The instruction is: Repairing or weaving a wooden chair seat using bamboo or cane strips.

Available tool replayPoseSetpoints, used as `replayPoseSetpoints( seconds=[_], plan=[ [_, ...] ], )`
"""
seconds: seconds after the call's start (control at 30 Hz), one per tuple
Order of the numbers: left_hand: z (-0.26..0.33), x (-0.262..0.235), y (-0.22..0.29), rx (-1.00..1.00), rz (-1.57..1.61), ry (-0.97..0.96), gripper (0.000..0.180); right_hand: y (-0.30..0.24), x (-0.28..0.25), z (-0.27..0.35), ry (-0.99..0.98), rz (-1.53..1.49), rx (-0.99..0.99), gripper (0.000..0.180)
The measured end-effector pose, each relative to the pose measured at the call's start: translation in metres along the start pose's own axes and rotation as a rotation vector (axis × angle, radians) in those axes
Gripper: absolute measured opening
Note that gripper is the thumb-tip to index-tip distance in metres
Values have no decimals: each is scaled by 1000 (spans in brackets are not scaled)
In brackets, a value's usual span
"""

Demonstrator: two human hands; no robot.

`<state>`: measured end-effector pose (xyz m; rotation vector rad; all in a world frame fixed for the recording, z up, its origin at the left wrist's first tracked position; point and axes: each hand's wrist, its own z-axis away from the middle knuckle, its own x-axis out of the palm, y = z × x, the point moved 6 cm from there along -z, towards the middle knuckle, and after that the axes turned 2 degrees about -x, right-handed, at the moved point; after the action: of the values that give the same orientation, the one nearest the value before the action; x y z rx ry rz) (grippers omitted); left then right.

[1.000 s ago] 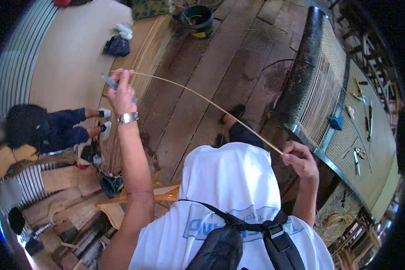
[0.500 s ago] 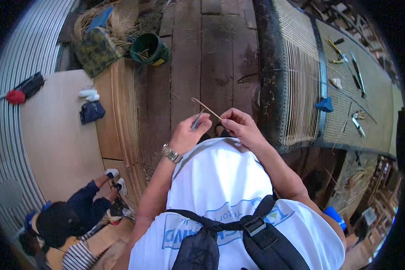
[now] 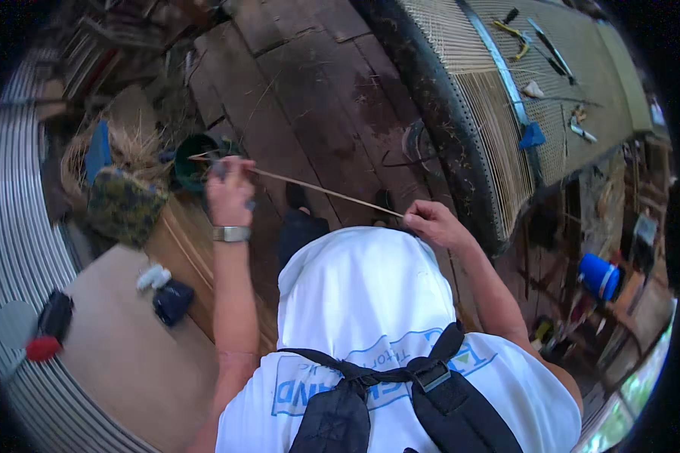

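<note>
A thin, pale cane strip (image 3: 321,189) stretches across the front of my body between my two hands. Fingertips and thumb of my right hand (image 3: 437,224) pinch its right end. My left hand (image 3: 231,192), somewhat blurred, grips the strip farther left, and a short end pokes out past the fingers. A small grey object shows at the left palm, too smeared to name. Behind that hand stands a dark green bucket (image 3: 191,167).
On the right, a dark frame with woven cane (image 3: 480,106) carries a blue cloth (image 3: 531,136), yellow-handled pliers (image 3: 517,38) and other tools. A camouflage cloth (image 3: 125,204) lies beside dry fibres at left. A pale board (image 3: 128,347) holds a dark bundle (image 3: 174,302).
My left hand has moved left and forward, drawing the cane strip out straight between both hands. The right hand has shifted slightly right. My view has turned, and the seated person is out of sight.
</note>
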<state>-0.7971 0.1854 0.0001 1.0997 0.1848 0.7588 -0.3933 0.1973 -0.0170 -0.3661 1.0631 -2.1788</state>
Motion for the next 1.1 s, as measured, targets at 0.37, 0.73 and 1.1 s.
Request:
replayPoseSetpoints(
  seconds=[0.37,0.73,1.1],
  plan=[
    [-282,-130,160,243,-73,-79,8,132,25,142,451,66,388,29],
    [-406,-46,236,347,-704,114,34,233,32,258,647,391,792,33],
    [-267,146,180,433,-1676,-659,65,-32,-5,-37,759,-278,-16,24]
  ],
)
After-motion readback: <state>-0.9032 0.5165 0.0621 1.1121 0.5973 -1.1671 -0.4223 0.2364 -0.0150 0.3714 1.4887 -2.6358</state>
